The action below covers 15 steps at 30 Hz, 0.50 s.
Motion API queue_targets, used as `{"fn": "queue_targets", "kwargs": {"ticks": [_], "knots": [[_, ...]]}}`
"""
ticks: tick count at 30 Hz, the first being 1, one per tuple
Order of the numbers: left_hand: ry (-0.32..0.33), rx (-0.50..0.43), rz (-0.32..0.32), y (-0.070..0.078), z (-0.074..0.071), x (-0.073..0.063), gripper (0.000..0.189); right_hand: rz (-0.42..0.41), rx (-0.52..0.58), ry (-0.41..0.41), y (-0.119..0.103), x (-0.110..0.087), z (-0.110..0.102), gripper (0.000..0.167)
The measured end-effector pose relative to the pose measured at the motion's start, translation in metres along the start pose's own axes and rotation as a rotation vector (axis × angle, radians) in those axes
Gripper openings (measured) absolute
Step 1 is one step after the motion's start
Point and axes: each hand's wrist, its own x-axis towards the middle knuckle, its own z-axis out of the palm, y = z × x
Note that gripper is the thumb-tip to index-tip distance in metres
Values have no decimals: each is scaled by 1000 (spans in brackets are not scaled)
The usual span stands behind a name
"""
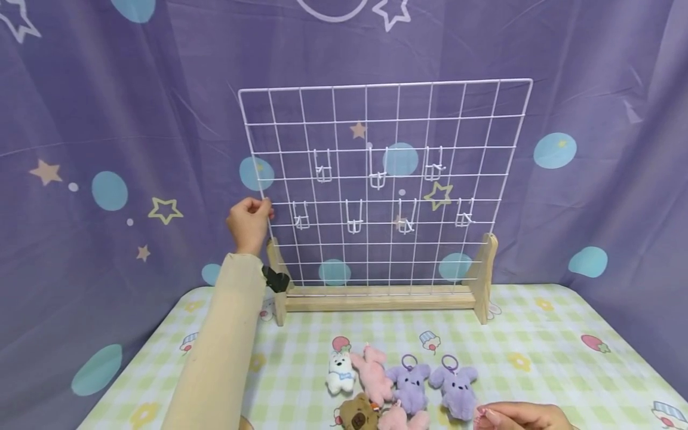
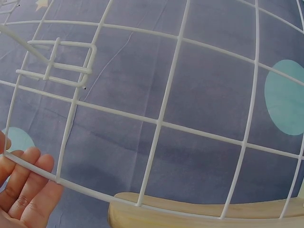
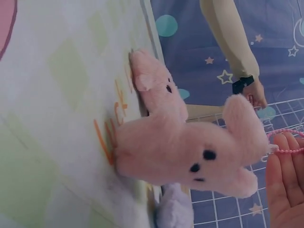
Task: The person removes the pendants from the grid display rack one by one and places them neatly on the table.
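Note:
My left hand (image 1: 249,224) grips the left side wire of a white wire grid panel (image 1: 385,85). In the left wrist view its fingers (image 2: 40,199) lie behind that wire. At the lower right of the head view, my right hand (image 1: 529,415) pinches a pink bead chain (image 3: 287,151). From the chain hangs a pink plush keychain (image 3: 185,147) with small black eyes, close over the tablecloth in the right wrist view. Another pink plush (image 3: 159,88) shows behind it.
Wooden feet (image 1: 485,278) and a crossbar (image 1: 376,303) hold the panel upright. Several white hooks (image 1: 354,226) hang on it. On the checked tablecloth (image 1: 537,340) lie a white plush (image 1: 340,379), a pink plush (image 1: 374,376), two purple plushes (image 1: 457,391) and a brown plush (image 1: 356,413).

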Motion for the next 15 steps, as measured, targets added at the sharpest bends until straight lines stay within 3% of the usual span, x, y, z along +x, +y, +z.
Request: {"fn": "queue_targets", "kwargs": {"ticks": [4, 9, 15], "knots": [[5, -2, 4, 0, 0, 0, 24, -36, -48, -4, 2, 5, 3, 17], [4, -6, 7, 2, 0, -1, 24, -198, -3, -95, 9, 19, 2, 25], [5, -6, 3, 2, 0, -1, 23, -223, 23, -223, 12, 38, 6, 18]]}}
